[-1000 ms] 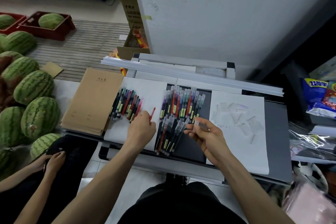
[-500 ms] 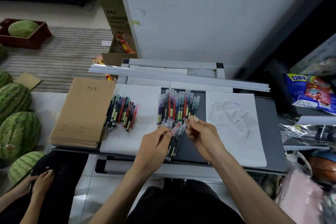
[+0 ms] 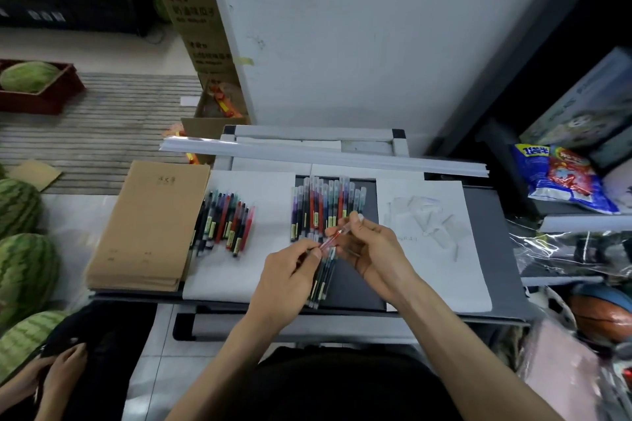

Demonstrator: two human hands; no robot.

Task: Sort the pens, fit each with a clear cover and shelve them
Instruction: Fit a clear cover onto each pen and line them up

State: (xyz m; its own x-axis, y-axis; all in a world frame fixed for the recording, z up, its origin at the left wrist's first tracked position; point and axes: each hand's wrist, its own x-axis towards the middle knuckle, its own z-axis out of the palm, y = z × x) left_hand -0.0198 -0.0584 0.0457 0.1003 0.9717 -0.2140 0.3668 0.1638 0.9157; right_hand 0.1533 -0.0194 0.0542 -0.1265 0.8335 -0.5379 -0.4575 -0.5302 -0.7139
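A red pen (image 3: 331,241) is held slantwise between both hands above the grey table (image 3: 485,215). My left hand (image 3: 290,270) pinches its lower end. My right hand (image 3: 369,246) grips its upper end, where a clear cover (image 3: 346,230) sits on the tip. Uncovered pens (image 3: 224,222) lie in a fan on white paper at the left. Covered pens (image 3: 325,205) lie in a row at the middle, with more covered pens (image 3: 321,278) under my hands. Loose clear covers (image 3: 425,220) are scattered on the right sheet.
A stack of brown notebooks (image 3: 147,225) lies on the table's left end. Watermelons (image 3: 24,270) crowd the floor at the left, beside another person's hands (image 3: 61,366). Snack bags (image 3: 561,174) and plastic wrapping (image 3: 564,246) fill the right. White strips (image 3: 325,155) lie along the back.
My left hand carried a red pen from the left pile to the middle. Both hands met, and the clear cover now sits on the pen's tip. The camera view shifted left.
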